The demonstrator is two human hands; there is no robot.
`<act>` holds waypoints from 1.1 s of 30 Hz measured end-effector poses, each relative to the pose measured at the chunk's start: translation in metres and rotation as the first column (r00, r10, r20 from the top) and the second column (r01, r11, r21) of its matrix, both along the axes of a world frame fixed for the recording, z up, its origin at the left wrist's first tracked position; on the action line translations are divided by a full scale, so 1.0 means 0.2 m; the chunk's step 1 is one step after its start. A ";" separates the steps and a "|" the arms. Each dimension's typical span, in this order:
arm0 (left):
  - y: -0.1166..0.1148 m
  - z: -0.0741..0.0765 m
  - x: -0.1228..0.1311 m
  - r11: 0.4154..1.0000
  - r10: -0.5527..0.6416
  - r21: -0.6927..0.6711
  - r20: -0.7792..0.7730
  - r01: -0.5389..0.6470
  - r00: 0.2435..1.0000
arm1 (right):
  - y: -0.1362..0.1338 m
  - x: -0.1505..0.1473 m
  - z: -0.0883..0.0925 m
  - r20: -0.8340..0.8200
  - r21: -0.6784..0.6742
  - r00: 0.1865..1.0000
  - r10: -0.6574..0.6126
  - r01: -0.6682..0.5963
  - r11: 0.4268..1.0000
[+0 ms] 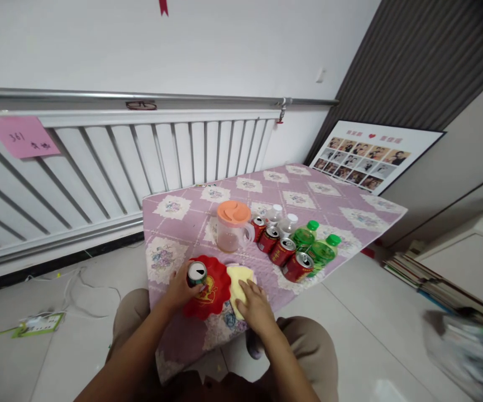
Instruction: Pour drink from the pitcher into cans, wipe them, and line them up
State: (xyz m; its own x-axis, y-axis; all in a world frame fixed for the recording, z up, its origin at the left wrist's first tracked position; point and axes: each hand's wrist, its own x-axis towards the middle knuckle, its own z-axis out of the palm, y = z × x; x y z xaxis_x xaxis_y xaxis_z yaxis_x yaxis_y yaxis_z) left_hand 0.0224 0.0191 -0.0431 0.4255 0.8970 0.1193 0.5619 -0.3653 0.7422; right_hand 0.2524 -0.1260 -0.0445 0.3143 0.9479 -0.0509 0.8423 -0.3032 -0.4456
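Note:
My left hand (180,287) is wrapped round a dark green can (197,272), whose opened top faces up. The can is over the left part of a red scalloped plate (211,304) with a yellow print. Just right of the plate lies a folded yellow cloth (238,279). My right hand (254,302) rests on the cloth with its fingers spread. Behind the plate stands a clear pitcher (228,239) with an orange lid (233,212).
Several red cans (283,251) stand in a row right of the pitcher, before clear bottles (288,224) and green bottles (324,251). A patterned cloth covers the table (182,223). A white radiator (140,151) runs behind it; a photo board (362,156) leans at the back right.

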 end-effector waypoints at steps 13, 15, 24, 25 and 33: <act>0.01 0.13 0.02 0.998 0.040 -0.052 0.125 -0.034 0.991 | -0.04 -0.03 -0.12 0.028 0.153 0.996 -0.082 0.077 0.985; 0.01 0.14 0.02 0.999 0.019 -0.048 0.155 -0.012 0.988 | -0.04 -0.03 -0.13 0.031 0.178 0.996 -0.086 0.079 0.981; -0.02 0.16 0.07 0.997 0.061 -0.069 0.273 -0.044 0.960 | -0.05 -0.07 -0.11 0.054 0.156 0.987 -0.152 0.142 0.977; -0.03 0.16 0.08 0.996 0.067 -0.078 0.286 -0.047 0.956 | -0.05 -0.08 -0.11 0.051 0.148 0.985 -0.164 0.155 0.977; -0.05 0.19 0.13 0.995 0.080 -0.075 0.296 -0.060 0.952 | -0.05 -0.05 -0.10 -0.173 0.281 0.972 -0.160 0.205 0.938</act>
State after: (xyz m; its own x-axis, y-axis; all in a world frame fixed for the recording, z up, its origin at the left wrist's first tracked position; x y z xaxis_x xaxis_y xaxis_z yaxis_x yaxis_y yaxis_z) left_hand 0.0491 0.0093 -0.0042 0.3153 0.9331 0.1727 0.3336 -0.2794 0.9004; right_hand 0.2419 -0.1359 -0.0654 0.4935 0.8541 0.1641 0.7041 -0.2816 -0.6518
